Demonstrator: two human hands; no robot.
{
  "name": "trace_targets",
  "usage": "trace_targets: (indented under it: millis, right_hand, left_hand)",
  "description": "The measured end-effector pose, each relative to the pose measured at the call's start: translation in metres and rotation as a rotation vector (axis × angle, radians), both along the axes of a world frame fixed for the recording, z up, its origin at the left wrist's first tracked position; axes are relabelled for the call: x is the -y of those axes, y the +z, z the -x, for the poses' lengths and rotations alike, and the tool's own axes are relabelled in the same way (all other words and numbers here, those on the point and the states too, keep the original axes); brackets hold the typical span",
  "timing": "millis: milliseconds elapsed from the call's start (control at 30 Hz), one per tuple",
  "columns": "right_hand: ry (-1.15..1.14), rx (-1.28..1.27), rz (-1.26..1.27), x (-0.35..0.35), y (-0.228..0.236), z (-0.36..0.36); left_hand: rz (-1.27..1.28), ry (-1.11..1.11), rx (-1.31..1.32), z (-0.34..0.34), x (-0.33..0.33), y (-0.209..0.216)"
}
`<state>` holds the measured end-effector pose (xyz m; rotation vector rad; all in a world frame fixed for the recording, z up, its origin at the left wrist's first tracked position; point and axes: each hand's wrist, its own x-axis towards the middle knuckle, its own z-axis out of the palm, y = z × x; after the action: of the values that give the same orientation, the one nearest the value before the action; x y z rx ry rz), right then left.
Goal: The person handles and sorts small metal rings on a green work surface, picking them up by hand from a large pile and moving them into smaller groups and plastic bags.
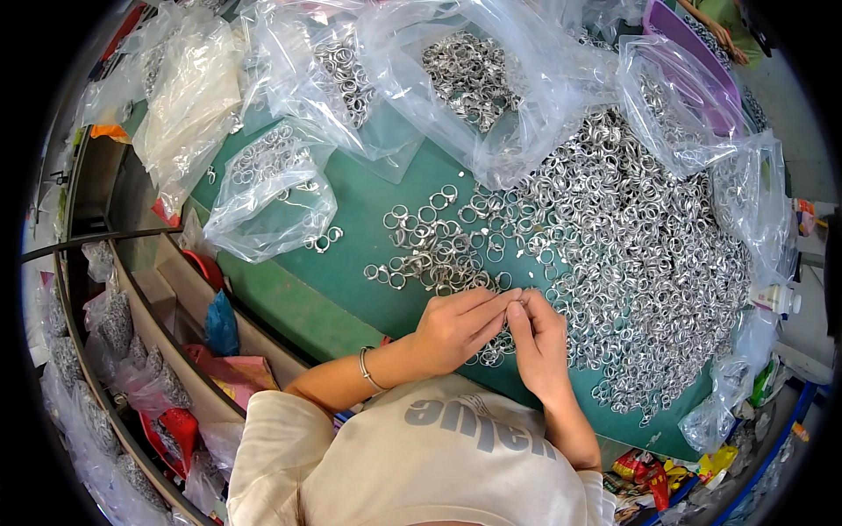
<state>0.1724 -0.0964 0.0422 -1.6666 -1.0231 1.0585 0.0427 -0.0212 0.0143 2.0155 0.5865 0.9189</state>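
My left hand [458, 328] and my right hand [539, 344] meet at the fingertips over the near part of the green table [307, 285]. Both are closed in a pinch; whatever small thing sits between the fingertips is hidden. Just beyond them lies a loose cluster of silver-coloured metal rings [431, 250], and some rings show beneath the fingers. A much larger heap of similar rings [645, 272] spreads to the right of my right hand. A bracelet circles my left wrist.
Clear plastic bags with rings line the far side, among them a wide-mouthed bag [535, 131] and a smaller bag [294, 219] at left. A purple basket [697, 57] stands far right, near another person's hand [721, 37]. Left are drawers [167, 302] and bagged rings [114, 324].
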Motion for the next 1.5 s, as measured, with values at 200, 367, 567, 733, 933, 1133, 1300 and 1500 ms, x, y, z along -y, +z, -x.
trace_targets:
  millis: [200, 367, 567, 733, 933, 1133, 1300, 1500]
  right_hand:
    - [0.129, -0.055, -0.037, 0.009, -0.009, -0.007]
    - [0.037, -0.031, 0.045, 0.009, 0.000, -0.001]
    - [-0.061, 0.121, -0.061, 0.012, -0.001, 0.004]
    - [-0.127, 0.143, -0.040, 0.018, -0.006, -0.001]
    - [-0.151, 0.457, 0.022, 0.031, -0.010, -0.012]
    - [-0.374, 0.774, -0.023, 0.053, -0.020, -0.042]
    - [-0.410, 0.961, 0.063, 0.087, -0.027, -0.041]
    - [-0.227, 1.012, 0.058, 0.090, -0.049, -0.010]
  left_hand:
    - [0.354, -0.014, 0.019, 0.005, 0.001, 0.004]
    - [0.419, 0.025, -0.009, 0.004, 0.002, 0.006]
    - [0.757, 0.021, -0.103, 0.006, -0.002, 0.011]
    - [0.794, 0.047, -0.107, 0.004, -0.004, 0.011]
    - [1.533, -0.287, 0.295, 0.008, -0.016, 0.000]
    - [1.539, -0.290, 0.444, 0.007, -0.020, 0.006]
    - [1.077, -0.082, -0.006, 0.017, -0.007, 0.005]
    - [0.023, -0.384, -0.456, 0.019, 0.023, 0.010]
